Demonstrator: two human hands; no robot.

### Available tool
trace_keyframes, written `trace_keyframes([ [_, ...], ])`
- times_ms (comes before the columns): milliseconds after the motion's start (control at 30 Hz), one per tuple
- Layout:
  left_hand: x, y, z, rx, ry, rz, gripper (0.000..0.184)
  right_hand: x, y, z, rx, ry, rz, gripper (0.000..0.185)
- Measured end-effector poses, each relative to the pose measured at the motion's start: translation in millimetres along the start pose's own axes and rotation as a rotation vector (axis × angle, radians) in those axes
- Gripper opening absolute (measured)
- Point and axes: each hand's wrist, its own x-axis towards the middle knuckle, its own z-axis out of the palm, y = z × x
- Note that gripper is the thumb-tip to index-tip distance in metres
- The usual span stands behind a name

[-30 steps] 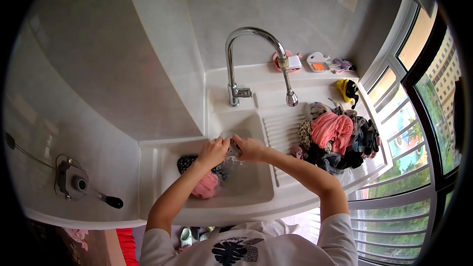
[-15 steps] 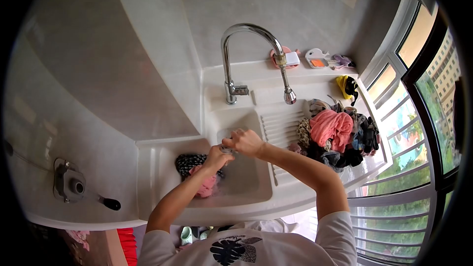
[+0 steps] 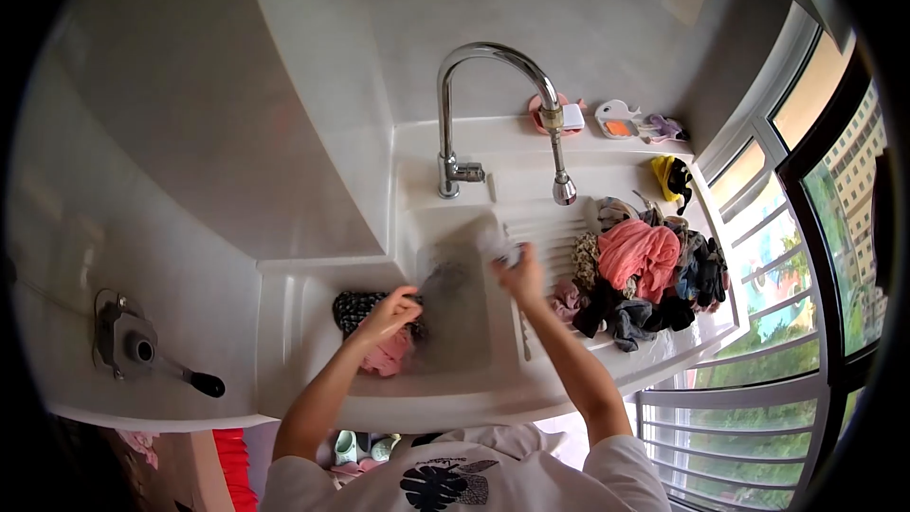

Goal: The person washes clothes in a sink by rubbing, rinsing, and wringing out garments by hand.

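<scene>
My right hand [image 3: 520, 277], smeared by motion, is closed on a small whitish-grey wet cloth [image 3: 495, 245] above the edge between the basin and the ribbed washboard. My left hand [image 3: 389, 315] hangs over the left of the basin with its fingers curled in, and nothing shows in them. Just below it lie a pink cloth [image 3: 384, 357] and a black-and-white patterned cloth [image 3: 353, 311], both in the sink [image 3: 469, 381]. A dark blurred patch [image 3: 444, 280] shows at the back of the basin; I cannot tell what it is.
A pile of mixed clothes [image 3: 640, 261] rests on the washboard [image 3: 542, 228] at right. The chrome faucet [image 3: 444, 123] arches over the sink. Soap dishes [image 3: 611, 112] stand along the back ledge, with a yellow-and-black item [image 3: 671, 178] nearby. A barred window [image 3: 758, 218] borders the right side.
My hands, together on the small cloth before, have come apart. The right one has moved right with the cloth, the left one slightly left and down. The view has shifted a little.
</scene>
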Motion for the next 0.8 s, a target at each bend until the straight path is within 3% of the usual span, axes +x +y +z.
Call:
trace_keyframes([
  [33, -6, -17, -17, -0.002, 0.003, 0.000, 0.050, 14, 14, -13, 0.161, 0.207, -0.140, 0.052],
  [67, -12, -34, -34, 0.335, 0.020, -0.061, 0.048, 38, 30, -19, 0.365, 0.321, -0.164, 0.057],
  [100, -17, -49, -43, 0.670, 0.036, -0.121, 0.045, 59, 38, -30, 0.520, 0.401, -0.097, 0.060],
  [133, -20, -61, -49, 0.669, 0.030, -0.122, 0.045, 63, 26, -43, 0.693, 0.471, -0.122, 0.061],
  [167, -24, -70, -54, 0.886, -0.030, -0.013, 0.040, 71, 24, -55, 0.838, 0.448, -0.025, 0.066],
  [200, -27, -70, -54, 1.100, -0.087, 0.103, 0.036, 82, 23, -56, 0.707, 0.592, -0.180, 0.077],
  [233, -29, -71, -50, 1.100, -0.082, 0.100, 0.036, 88, 25, -57, 0.546, 0.658, -0.208, 0.080],
  [267, -34, -73, -44, 1.215, 0.027, 0.154, 0.032, 91, 28, -55, 0.387, 0.714, -0.234, 0.084],
  [300, -40, -73, -39, 1.329, 0.138, 0.202, 0.028, 89, 26, -50, 0.390, 0.699, -0.233, 0.084],
  [400, -46, -60, -36, 1.424, 0.116, 0.209, 0.025, 69, 22, -36, 0.188, 0.649, -0.289, 0.079],
  [467, -46, -64, -38, 1.440, 0.127, 0.208, 0.026, 29, 9, -20, 0.076, 0.531, -0.481, 0.070],
  [533, -48, -36, -34, 1.373, 0.140, 0.459, 0.020, -4, 5, -4, 0.046, 0.386, -0.513, 0.058],
  [567, -47, -20, -30, 1.373, 0.140, 0.454, 0.020, -15, 5, 1, 0.167, 0.117, -0.438, 0.053],
  [633, -44, 18, -20, 0.736, 0.087, -0.092, 0.014, -25, 19, 24, 0.320, -0.381, -0.339, 0.045],
  [667, -42, 26, -17, 0.736, 0.090, -0.100, 0.014, -24, 28, 41, 0.354, -0.610, -0.323, 0.042],
  [733, -32, 45, -12, 0.395, 0.127, 0.195, 0.016, -47, -3, 50, 0.463, -0.727, -0.258, 0.043],
  [800, -20, 61, -1, 0.386, 0.058, 0.189, 0.017, -50, -18, 51, 0.569, -0.831, -0.189, 0.043],
])
